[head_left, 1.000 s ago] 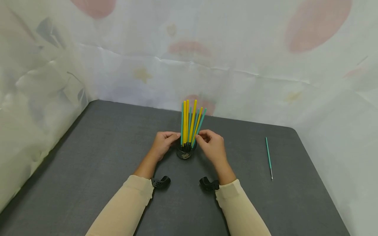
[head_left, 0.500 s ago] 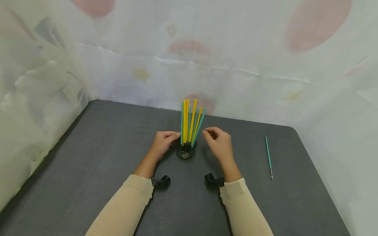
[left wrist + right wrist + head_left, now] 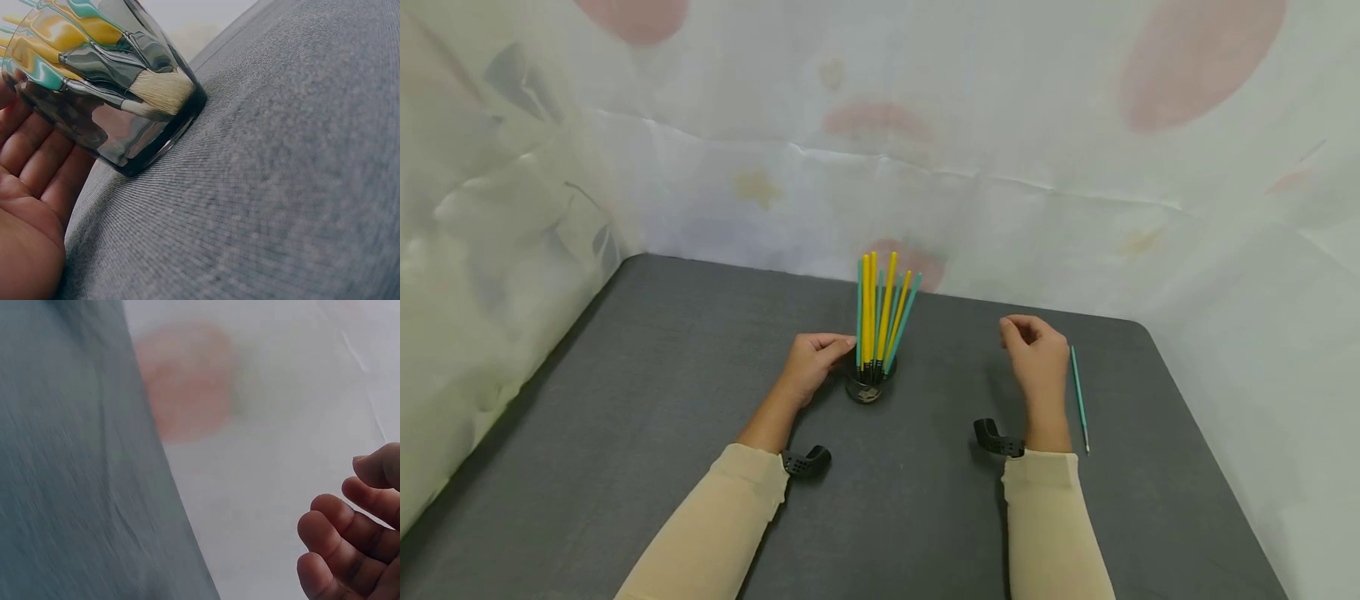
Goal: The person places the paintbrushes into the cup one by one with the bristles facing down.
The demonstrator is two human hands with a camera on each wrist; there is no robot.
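A dark glass cup (image 3: 867, 388) stands mid-table and holds several yellow and teal paintbrushes (image 3: 880, 317), handles up. My left hand (image 3: 815, 360) holds the cup from its left side. In the left wrist view its fingers (image 3: 28, 150) lie against the glass (image 3: 119, 125), and a pale bristle head (image 3: 164, 92) shows through the wall. My right hand (image 3: 1036, 350) hovers to the right with loosely curled fingers (image 3: 340, 531) and nothing in it. It is just left of a single teal brush (image 3: 1078, 398) that lies flat on the table.
The dark grey table (image 3: 662, 375) has a rounded far right corner. White patterned cloth (image 3: 925, 125) walls it in at the back and on both sides. Black wrist mounts (image 3: 805, 461) sit at my cuffs.
My right hand left the brushes in the cup and moved right, stopping beside the lone teal brush. The left hand and the cup stayed put.
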